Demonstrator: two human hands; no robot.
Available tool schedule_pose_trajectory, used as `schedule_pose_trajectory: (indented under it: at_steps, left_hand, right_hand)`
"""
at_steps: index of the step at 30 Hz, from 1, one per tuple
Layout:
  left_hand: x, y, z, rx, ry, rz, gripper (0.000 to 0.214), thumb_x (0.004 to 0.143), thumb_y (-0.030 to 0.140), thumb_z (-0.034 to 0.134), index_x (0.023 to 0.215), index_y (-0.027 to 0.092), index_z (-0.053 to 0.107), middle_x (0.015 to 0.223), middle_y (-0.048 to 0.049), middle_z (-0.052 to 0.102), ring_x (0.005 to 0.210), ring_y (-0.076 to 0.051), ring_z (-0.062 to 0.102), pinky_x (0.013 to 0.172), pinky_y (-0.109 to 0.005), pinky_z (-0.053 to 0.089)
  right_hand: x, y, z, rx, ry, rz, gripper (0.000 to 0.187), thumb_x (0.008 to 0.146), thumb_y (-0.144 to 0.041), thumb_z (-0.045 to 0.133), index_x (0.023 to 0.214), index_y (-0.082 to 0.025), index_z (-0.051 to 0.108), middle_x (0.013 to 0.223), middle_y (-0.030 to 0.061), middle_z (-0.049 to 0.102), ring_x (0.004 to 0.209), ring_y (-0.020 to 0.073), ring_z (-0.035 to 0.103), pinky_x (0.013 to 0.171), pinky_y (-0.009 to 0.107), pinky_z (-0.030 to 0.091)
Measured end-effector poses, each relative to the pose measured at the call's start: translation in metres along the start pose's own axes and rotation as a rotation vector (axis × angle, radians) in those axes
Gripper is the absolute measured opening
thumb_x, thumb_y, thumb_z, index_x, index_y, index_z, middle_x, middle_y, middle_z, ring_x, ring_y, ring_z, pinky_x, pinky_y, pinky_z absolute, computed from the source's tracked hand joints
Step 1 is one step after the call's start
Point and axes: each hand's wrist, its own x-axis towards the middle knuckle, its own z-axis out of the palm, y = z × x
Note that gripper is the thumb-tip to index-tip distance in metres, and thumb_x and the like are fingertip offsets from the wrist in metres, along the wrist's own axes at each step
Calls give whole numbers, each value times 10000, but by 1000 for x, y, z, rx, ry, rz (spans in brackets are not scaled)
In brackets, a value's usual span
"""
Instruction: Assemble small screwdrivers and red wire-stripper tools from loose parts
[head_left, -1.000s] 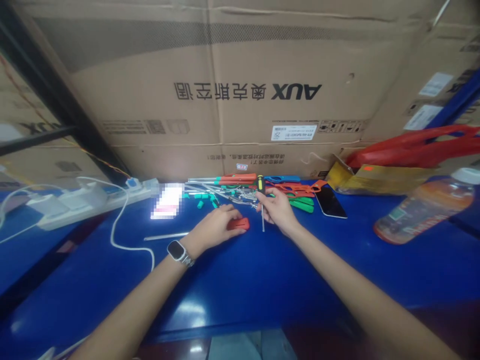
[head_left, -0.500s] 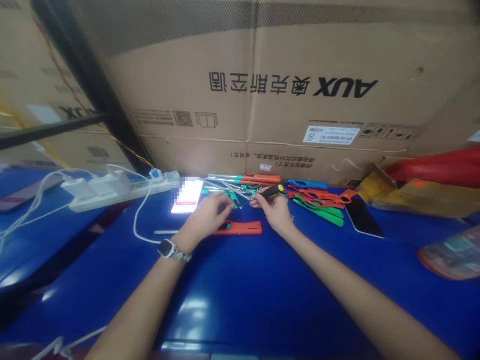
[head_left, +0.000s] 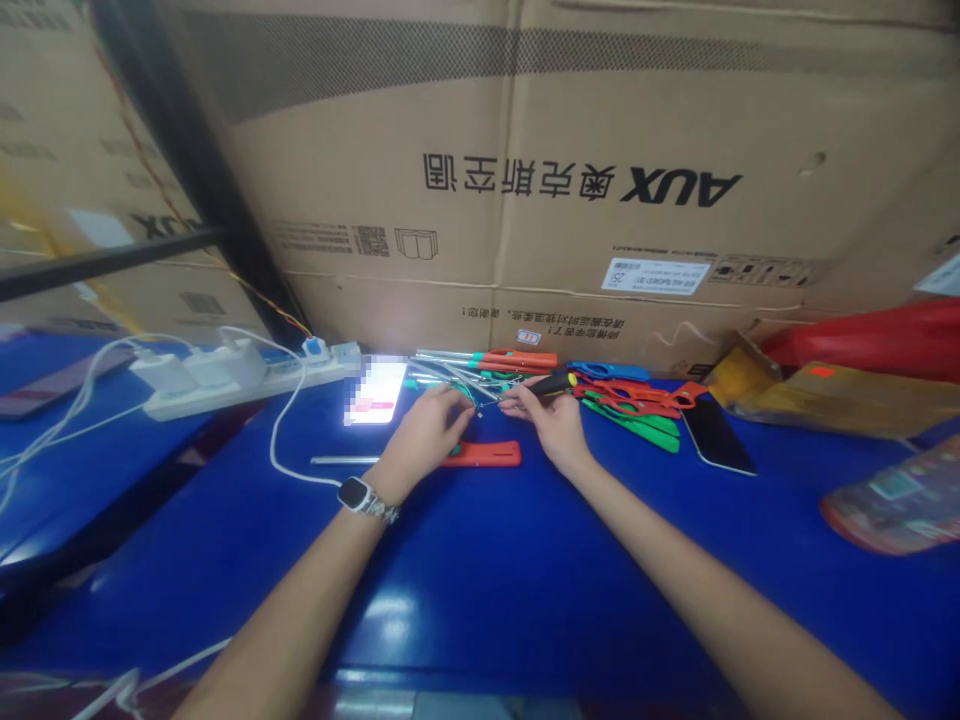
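Observation:
My right hand [head_left: 551, 420] is closed on a screwdriver [head_left: 556, 386] with a black and yellow handle, its thin shaft pointing left. My left hand [head_left: 429, 430], wearing a watch on the wrist, is pinched close to the screwdriver's tip; what the fingers hold is too small to make out. Just below, an orange long-necked lighter [head_left: 491, 455] lies on the blue table, partly covered by my left hand. Behind my hands are several metal lighter tubes with green parts [head_left: 465, 374] and another orange lighter [head_left: 525, 359]. Orange handle shells [head_left: 637, 393] and green ones [head_left: 637, 425] lie right of my right hand.
A lit phone [head_left: 381, 390] lies left of the lighter parts, near a white power strip [head_left: 247, 388] with chargers and cables. A dark phone [head_left: 718, 435] and a clear plastic jar [head_left: 896, 500] are at the right. A large cardboard box [head_left: 570, 120] stands behind.
The view has shifted slightly. My left hand has turned a little and moved slightly right, and the screwdriver handle has tilted a bit lower. Both hands stay close together.

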Motion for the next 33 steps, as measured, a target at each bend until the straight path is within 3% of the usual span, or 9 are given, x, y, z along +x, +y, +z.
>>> schedule_pose_trajectory:
  at_steps: [4,7,11,15,28,33]
  left_hand:
    - [1,5,4,-2,75,-35,39,865,209,650,878,177,666,878,-27,605,791,-181,559,749,-308,454]
    - [3,8,10,-6,126,-48,99,827,224,709,906,175,674,909,-31,617,803,-179,577,759,-305,471]
    - [8,11,23,-2,152,-44,148,834,276,717,951,187,696,979,-48,656,938,-218,609,849,-338,478]
    - [13,10,30,45,134,-49,75,861,258,685,862,190,717,906,-49,689,944,-246,610,856,-372,467]
    - [15,8,31,-3,141,57,131,879,224,676,962,195,773,901,-62,716,877,-225,622,805,-344,485]
    - [12,13,20,-31,99,72,108,891,224,662,926,197,761,894,-48,736,801,-192,653,754,-308,489]
  right_hand:
    - [-3,-9,-2,57,34,-5,416,694,-487,809,878,-179,598,806,30,749,690,181,743,681,320,652]
    - [-4,-14,-4,77,52,-5,407,699,-474,811,881,-176,602,811,34,752,682,182,743,671,318,652]
    - [-5,-16,-5,90,60,11,403,703,-476,808,875,-163,620,805,41,747,684,182,743,671,306,645]
    - [-6,-16,-3,90,56,11,387,715,-473,799,865,-161,626,812,45,746,680,183,741,666,306,641]
    - [-9,-24,-12,98,138,10,401,675,-470,820,844,-169,615,748,26,733,612,177,723,589,282,629]
    - [-14,-28,-10,149,138,14,402,667,-458,827,840,-175,600,733,20,732,608,179,720,581,284,627]
